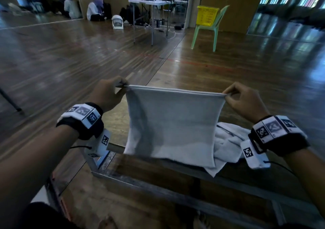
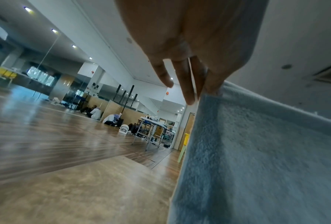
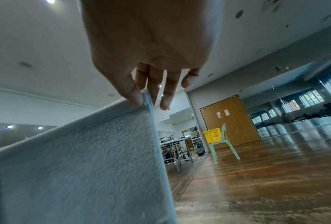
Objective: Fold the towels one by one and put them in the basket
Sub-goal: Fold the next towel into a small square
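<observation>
i am holding a grey towel (image 1: pixel 173 121) up by its top corners, my left hand (image 1: pixel 107 95) pinching one corner and my right hand (image 1: pixel 243 99) pinching the other. its lower edge is resting on the bench (image 1: pixel 158 190), beside a crumpled towel (image 1: pixel 228 146). the yellow basket (image 1: pixel 207 15) is sitting on a green chair (image 1: pixel 209 30) well apart.

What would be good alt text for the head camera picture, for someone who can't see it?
Two hands hold a grey towel up by its top corners, left hand and right hand each pinching one, its lower edge draped on a glass-topped table. More towels lie crumpled behind; a yellow basket sits on a distant green chair.
</observation>
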Demonstrator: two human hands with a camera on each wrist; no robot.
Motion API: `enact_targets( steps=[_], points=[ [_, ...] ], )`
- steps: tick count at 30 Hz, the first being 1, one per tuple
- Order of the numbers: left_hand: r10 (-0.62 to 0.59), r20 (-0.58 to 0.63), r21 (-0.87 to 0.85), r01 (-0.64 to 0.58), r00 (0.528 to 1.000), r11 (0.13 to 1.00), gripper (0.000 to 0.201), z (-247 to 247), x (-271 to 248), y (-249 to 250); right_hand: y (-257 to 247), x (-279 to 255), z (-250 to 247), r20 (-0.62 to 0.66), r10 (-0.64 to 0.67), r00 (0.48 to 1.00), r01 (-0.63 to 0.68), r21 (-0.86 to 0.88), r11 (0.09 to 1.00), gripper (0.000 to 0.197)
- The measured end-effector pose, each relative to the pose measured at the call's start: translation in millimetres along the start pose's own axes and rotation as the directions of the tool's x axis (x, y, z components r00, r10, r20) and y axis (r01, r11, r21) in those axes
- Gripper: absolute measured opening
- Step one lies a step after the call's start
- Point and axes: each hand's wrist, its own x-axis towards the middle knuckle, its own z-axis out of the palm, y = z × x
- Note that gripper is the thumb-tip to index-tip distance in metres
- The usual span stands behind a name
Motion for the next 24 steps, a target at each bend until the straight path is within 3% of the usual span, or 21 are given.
enact_targets(
  steps=[2, 5, 7, 9, 12, 17, 24],
  points=[
    [0.073, 0.077, 0.026, -0.075, 0.994, 0.997, 0.011, 12.1, -11.4, -10.1, 11.6, -12.6, 12.8, 0.019, -0.09, 0.996, 0.09, -0.027, 0.996, 0.017],
    [0.091, 0.367, 0.078, -0.128, 0.926, 0.989, 0.011, 23.2, -42.2, -13.8, 28.5, -44.9, 28.6, 0.166, -0.242, 0.956, 0.252, -0.043, 0.967, 0.016],
    [0.056, 0.516, 0.132, -0.144, 0.855, 0.981, 0.012, 32.4, -67.7, -16.4, 40.3, -69.0, 41.1, 0.272, -0.259, 0.927, 0.279, -0.036, 0.96, 0.005],
    [0.039, 0.604, 0.143, -0.157, 0.796, 0.977, 0.012, 43.6, -90.0, -23.6, 52.3, -90.8, 54.6, 0.366, -0.258, 0.894, 0.293, -0.044, 0.955, 0.006],
    [-0.026, 0.664, 0.193, -0.138, 0.748, 0.971, 0.014, 60.2, -107.1, -34.2, 55.6, -112.9, 67.7, 0.516, -0.211, 0.83, 0.287, -0.072, 0.955, 0.014],
    [-0.022, 0.642, 0.159, -0.105, 0.766, 0.982, 0.011, 71.1, -109.1, -43.3, 59.6, -127.9, 81.2, 0.551, -0.235, 0.801, 0.357, -0.124, 0.926, 0.016],
    [-0.022, 0.606, 0.152, -0.088, 0.795, 0.984, 0.012, 85.6, -98.0, -37.3, 66.6, -107.5, 91.5, 0.481, -0.112, 0.87, 0.287, -0.308, 0.907, 0.013]
  ],
)
